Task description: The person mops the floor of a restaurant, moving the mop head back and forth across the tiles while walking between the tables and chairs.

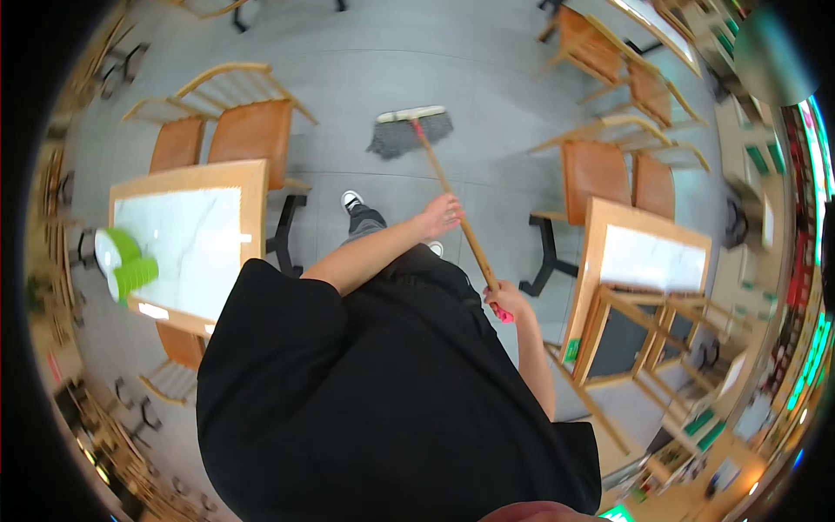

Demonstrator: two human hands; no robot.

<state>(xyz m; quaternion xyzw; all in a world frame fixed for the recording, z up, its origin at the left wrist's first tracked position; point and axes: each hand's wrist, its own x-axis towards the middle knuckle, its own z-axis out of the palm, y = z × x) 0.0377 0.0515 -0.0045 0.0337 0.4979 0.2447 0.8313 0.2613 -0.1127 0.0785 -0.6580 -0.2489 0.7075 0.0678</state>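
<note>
A mop (442, 175) with a long wooden handle reaches away from my body. Its grey string head (402, 139) lies on the floor, under a pale bar with a red joint. My left hand (442, 217) is closed on the middle of the handle. Lower down, near the pink-tipped end by my hip, my right hand (510, 302) wraps round the stick.
At left, a marble-topped table (178, 235) bears green and white stacks (129, 265), with brown chairs (252, 135) behind it. At right stands another table (648, 257) with chairs (596, 178) and an upturned wooden chair (622, 335) on it. Grey tiled floor (487, 87) runs between.
</note>
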